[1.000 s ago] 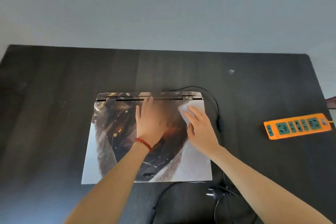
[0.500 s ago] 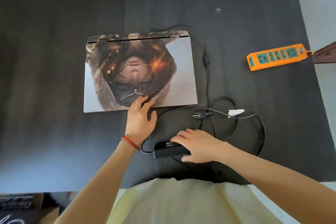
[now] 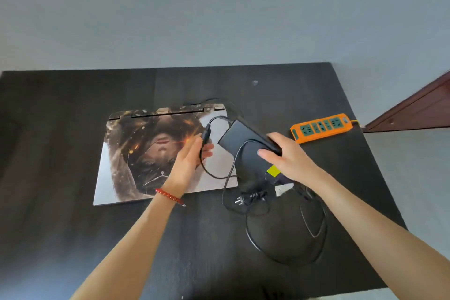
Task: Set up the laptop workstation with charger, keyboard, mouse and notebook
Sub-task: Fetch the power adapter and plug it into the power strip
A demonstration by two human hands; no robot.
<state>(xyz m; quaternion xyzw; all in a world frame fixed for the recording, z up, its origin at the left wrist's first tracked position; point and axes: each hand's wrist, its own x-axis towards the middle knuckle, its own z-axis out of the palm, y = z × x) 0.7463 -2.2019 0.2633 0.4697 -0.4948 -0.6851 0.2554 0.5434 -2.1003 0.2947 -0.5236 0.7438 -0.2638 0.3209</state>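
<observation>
The charger step: the right hand [image 3: 289, 156] holds the charger [image 3: 246, 147] at frame centre, the left hand [image 3: 188, 161] pinches its cable [image 3: 216, 175] over the closed laptop [image 3: 136, 153]. Next (likely), the plug [image 3: 239, 200] must reach the power strip [image 3: 321, 127].

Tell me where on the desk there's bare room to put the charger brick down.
Bare desk lies left of the closed laptop, and behind it toward the wall. Right of the laptop is crowded: looped cable, plug, orange power strip.

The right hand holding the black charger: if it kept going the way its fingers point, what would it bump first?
Probably the laptop: the right hand points left toward its lid, though height is unclear.
</observation>
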